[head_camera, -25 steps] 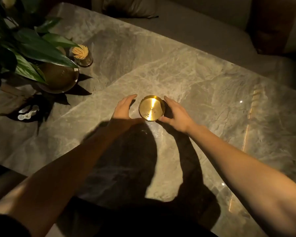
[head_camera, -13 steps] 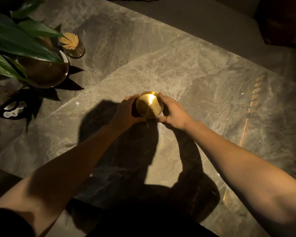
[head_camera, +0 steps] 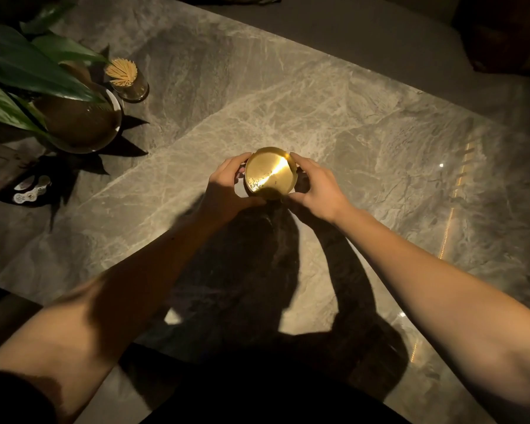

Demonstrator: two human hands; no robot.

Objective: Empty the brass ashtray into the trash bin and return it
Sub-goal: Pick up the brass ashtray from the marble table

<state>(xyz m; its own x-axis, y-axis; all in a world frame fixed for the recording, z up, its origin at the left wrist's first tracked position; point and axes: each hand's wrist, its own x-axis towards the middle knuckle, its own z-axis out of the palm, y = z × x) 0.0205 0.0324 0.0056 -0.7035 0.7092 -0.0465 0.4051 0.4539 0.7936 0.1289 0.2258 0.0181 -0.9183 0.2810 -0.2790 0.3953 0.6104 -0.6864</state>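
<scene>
Brass ashtray: round, lidded or domed top catching a bright glare, sits mid-way across the marble table. Whether its base has left the surface cannot be told; shadow hides the underside.

Step in hand: the initial pick-up. Trash bin not in view, so next move calls for a level lift, then a carry to wherever the bin stands.

Left hand: fingers curled part-way, tips on the ashtray's left rim. Right hand: likewise half-closed, cupping the right rim. Both grip from opposite sides.

Beyond, far left: toothpick jar, potted plant
</scene>
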